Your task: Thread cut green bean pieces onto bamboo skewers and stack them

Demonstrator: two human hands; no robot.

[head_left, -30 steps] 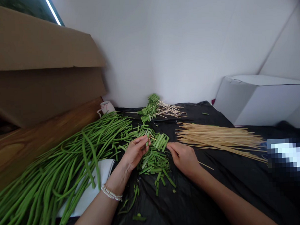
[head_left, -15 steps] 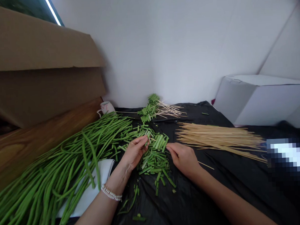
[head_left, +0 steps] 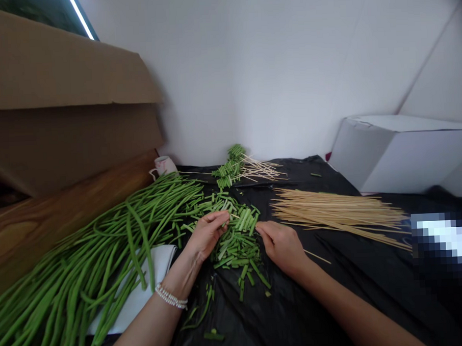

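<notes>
My right hand (head_left: 282, 244) is closed round a thin wooden skewer (head_left: 317, 256), whose rear end sticks out behind the palm. A row of cut green bean pieces (head_left: 247, 218) sits side by side along this skewer, between my two hands. The skewer's front end shows close to the fingertips of my left hand (head_left: 210, 232). Those fingers pinch a short green bean piece, mostly hidden by the fingertips. Beneath both hands lies a loose pile of cut bean pieces (head_left: 238, 251).
Long green beans (head_left: 104, 260) cover the left side, partly over a white cloth (head_left: 162, 260). Bare skewers (head_left: 340, 211) lie at the right. Filled skewers (head_left: 229, 168) are stacked at the back near a mug (head_left: 165, 165). A cardboard box (head_left: 71, 113) and white box (head_left: 398, 150) flank the black sheet (head_left: 298, 313).
My left fingers have closed further over the bean piece at the skewer's tip, so less of it shows. My right hand and the skewer have shifted only slightly.
</notes>
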